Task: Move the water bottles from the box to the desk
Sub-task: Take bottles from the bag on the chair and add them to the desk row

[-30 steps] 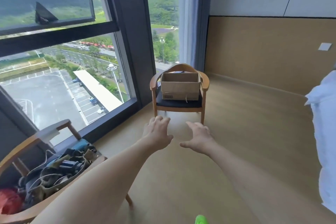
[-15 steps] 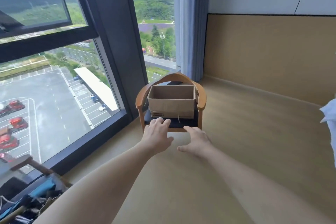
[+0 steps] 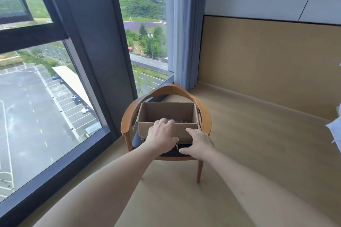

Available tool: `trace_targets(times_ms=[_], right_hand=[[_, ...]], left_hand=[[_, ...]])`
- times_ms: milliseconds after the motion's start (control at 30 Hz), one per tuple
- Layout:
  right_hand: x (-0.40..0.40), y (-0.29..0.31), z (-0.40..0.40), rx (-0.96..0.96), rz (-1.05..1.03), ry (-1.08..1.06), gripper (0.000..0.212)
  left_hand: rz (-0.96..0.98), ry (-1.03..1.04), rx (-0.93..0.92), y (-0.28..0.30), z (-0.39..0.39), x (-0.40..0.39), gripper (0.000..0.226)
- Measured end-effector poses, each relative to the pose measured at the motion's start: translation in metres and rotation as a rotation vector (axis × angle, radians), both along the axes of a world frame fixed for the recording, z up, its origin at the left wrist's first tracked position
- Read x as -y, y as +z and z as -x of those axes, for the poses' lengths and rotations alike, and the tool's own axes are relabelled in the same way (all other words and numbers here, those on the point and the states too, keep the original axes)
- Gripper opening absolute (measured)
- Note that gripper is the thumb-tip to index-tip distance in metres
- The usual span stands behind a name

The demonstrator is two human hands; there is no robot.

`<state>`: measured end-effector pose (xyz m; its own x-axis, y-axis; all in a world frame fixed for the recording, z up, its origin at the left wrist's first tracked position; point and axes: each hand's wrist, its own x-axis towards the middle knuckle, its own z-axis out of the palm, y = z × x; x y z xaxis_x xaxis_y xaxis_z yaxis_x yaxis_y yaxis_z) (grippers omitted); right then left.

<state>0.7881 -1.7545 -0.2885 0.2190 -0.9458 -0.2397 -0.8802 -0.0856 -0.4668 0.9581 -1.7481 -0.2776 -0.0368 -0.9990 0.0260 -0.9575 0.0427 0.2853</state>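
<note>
Just beyond both hands, the cardboard box (image 3: pixel 167 116) on the wooden chair (image 3: pixel 129 116) is now within reach, left hand (image 3: pixel 162 139) and right hand (image 3: pixel 198 142) spread empty at its near wall, purple-topped water bottles (image 3: pixel 174 121) barely visible inside, none lifted yet.

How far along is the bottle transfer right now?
Nothing looks moved yet, and no desk is in view. Both hands are out: the left hand reaches over the cardboard box on the chair, the right hand at its front. Only purple bits show inside; every bottle remains.
</note>
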Motion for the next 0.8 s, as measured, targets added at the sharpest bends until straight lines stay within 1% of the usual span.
trace_targets(times_ms=[100,200,367,500,567,633,800], right_hand=[[0.052,-0.001,-0.023,-0.021,-0.032,-0.017,0.093],[0.098,-0.004,-0.044,-0.003,-0.041,-0.033,0.092],[0.162,-0.022,-0.063,0.023,-0.095,-0.054,0.087],[0.221,-0.047,-0.066,0.008,-0.185,-0.051,0.086],[0.258,-0.062,-0.066,-0.015,-0.209,-0.033,0.084],[0.299,-0.079,-0.068,-0.024,-0.233,-0.015,0.086],[0.388,-0.124,-0.074,-0.019,-0.348,0.011,0.089]], left_hand=[[-0.046,-0.009,-0.009,-0.005,-0.026,0.056,0.056],[-0.080,0.003,-0.009,-0.007,-0.051,0.108,0.059],[-0.163,0.015,-0.007,-0.024,-0.072,0.176,0.064],[-0.225,0.028,-0.016,-0.051,-0.081,0.228,0.059],[-0.251,0.054,-0.032,-0.066,-0.086,0.258,0.060],[-0.287,0.090,-0.034,-0.085,-0.091,0.290,0.060],[-0.430,0.168,-0.002,-0.132,-0.097,0.359,0.061]])
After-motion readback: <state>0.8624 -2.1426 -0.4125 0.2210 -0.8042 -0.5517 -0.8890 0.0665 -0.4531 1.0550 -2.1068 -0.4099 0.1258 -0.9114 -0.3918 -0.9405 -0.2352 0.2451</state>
